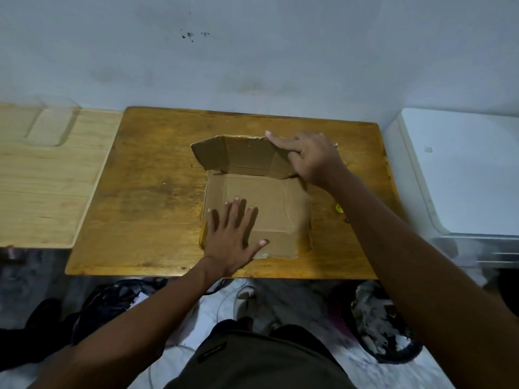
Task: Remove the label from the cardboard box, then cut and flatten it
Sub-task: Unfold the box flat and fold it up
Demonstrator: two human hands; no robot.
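The brown cardboard box [269, 197] lies opened out on the dark wooden table [146, 197]. Its near panel is flat, its far panel [241, 154] still angles upward, and low side flaps stand along the right edge. My left hand [234, 237] rests palm down with fingers spread on the near left part of the flat panel. My right hand [307, 155] presses fingers down on the far right corner of the raised panel. No label shows on the visible cardboard.
A small yellow object [339, 208] peeks out beside my right forearm on the table. A lighter wooden board [36, 175] with a clear tray adjoins on the left. A white appliance [463, 175] stands at the right. Bags and clothing lie on the floor below.
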